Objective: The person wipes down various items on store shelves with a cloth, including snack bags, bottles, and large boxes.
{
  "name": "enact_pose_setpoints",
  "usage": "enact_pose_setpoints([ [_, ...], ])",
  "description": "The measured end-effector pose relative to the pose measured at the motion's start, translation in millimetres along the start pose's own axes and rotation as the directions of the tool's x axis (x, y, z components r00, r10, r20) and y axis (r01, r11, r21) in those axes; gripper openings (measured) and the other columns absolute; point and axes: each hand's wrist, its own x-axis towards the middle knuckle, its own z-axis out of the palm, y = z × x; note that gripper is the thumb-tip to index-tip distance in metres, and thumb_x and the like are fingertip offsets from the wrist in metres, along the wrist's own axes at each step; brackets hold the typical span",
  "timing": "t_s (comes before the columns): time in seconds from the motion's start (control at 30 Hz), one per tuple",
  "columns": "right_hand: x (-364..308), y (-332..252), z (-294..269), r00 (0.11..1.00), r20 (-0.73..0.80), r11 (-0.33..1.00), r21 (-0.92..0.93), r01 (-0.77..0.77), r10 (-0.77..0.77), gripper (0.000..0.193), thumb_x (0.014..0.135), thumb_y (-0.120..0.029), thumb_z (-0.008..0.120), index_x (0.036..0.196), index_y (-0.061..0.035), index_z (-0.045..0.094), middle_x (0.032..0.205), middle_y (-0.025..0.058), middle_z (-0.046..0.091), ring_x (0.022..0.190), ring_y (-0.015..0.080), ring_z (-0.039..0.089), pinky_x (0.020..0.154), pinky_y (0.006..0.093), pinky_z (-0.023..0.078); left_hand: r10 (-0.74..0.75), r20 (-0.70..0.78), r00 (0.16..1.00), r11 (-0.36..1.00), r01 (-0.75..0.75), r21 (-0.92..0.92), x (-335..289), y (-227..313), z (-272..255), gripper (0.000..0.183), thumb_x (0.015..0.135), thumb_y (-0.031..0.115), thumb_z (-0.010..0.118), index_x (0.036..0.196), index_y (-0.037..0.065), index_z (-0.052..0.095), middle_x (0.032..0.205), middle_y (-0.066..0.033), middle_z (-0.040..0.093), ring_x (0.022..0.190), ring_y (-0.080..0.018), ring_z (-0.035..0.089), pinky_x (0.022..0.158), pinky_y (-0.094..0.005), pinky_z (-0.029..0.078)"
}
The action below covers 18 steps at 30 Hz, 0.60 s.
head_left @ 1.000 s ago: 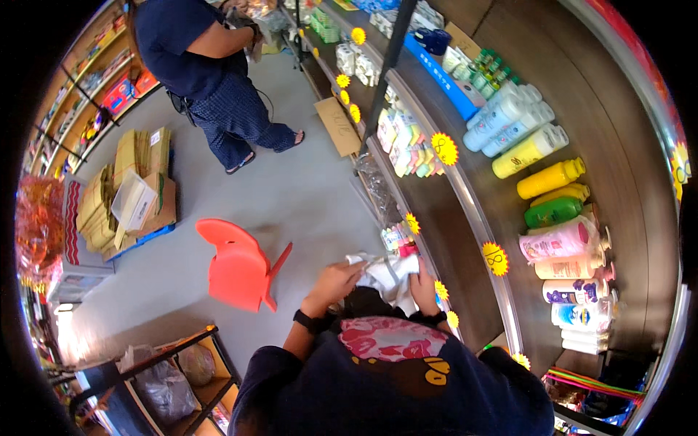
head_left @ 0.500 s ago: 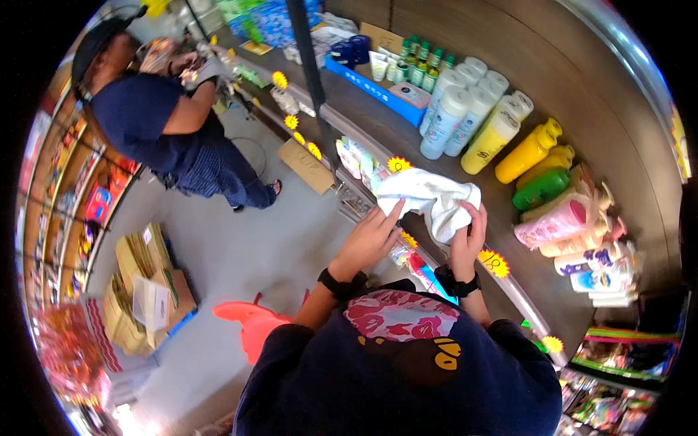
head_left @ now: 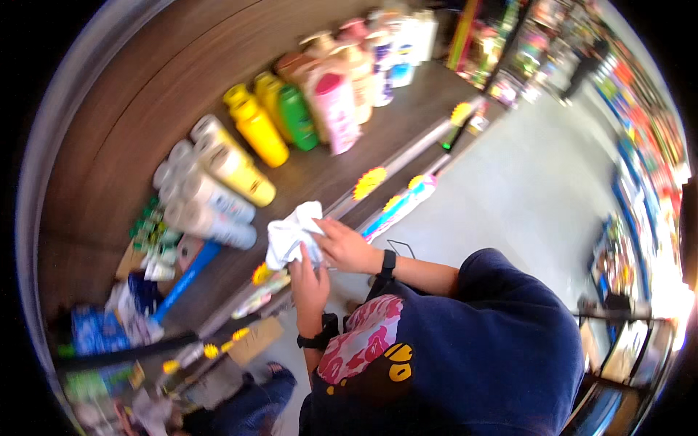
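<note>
A crumpled white cloth (head_left: 289, 234) is bunched up at the front edge of a dark wooden shelf (head_left: 309, 187). My left hand (head_left: 310, 285) grips its lower side with the fingers pointing up into the folds. From the right, my right hand (head_left: 345, 245) closes on the cloth's other side, close beside the left. Some fingertips are hidden in the fabric. Beyond the cloth stand pale blue and white bottles (head_left: 225, 221), a light yellow bottle (head_left: 251, 182), bright yellow bottles (head_left: 263, 138) and a green bottle (head_left: 297, 120).
Pink and cream pump bottles (head_left: 337, 109) stand farther along the shelf. A blue tray (head_left: 185, 280) with small green-capped bottles (head_left: 151, 229) is at the left. Yellow starburst tags (head_left: 368, 183) line the shelf edge. Another person (head_left: 254, 400) is at the lower left; grey floor (head_left: 494, 182) lies right.
My view has swung round to the right, so the shelf now appears at the left. The cloth is bunched smaller, and my hands have come closer together on it.
</note>
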Motion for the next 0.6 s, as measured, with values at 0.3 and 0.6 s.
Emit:
enact_pose_setpoints([
  [0.3, -31, -29, -53, 0.976, -0.194, 0.991, -0.076, -0.111, 0.095, 0.048, 0.078, -0.002, 0.059, 0.125, 0.0044, 0.050, 0.124, 0.0249, 0.049, 0.105, 0.0397, 0.057, 0.089, 0.0417, 0.049, 0.208, 0.180, 0.961, 0.977, -0.196, -0.085, 41, 20, 42, 0.060, 0.080, 0.018, 0.062, 0.131, -0.007, 0.042, 0.108, -0.0287, 0.050, 0.102, -0.0474, 0.047, 0.088, -0.0523, 0.039],
  [0.6, -62, -19, -68, 0.893, -0.291, 0.937, 0.041, -0.348, 0.344, 0.045, 0.081, 0.002, 0.058, 0.126, -0.0001, 0.053, 0.126, 0.0286, 0.047, 0.108, 0.0426, 0.055, 0.088, 0.0410, 0.049, 0.326, 0.260, 0.909, 0.932, -0.263, -0.250, 40, 41, 25, 0.069, 0.083, 0.014, 0.060, 0.143, 0.000, 0.029, 0.122, -0.0287, 0.048, 0.109, -0.0455, 0.049, 0.092, -0.0454, 0.041],
])
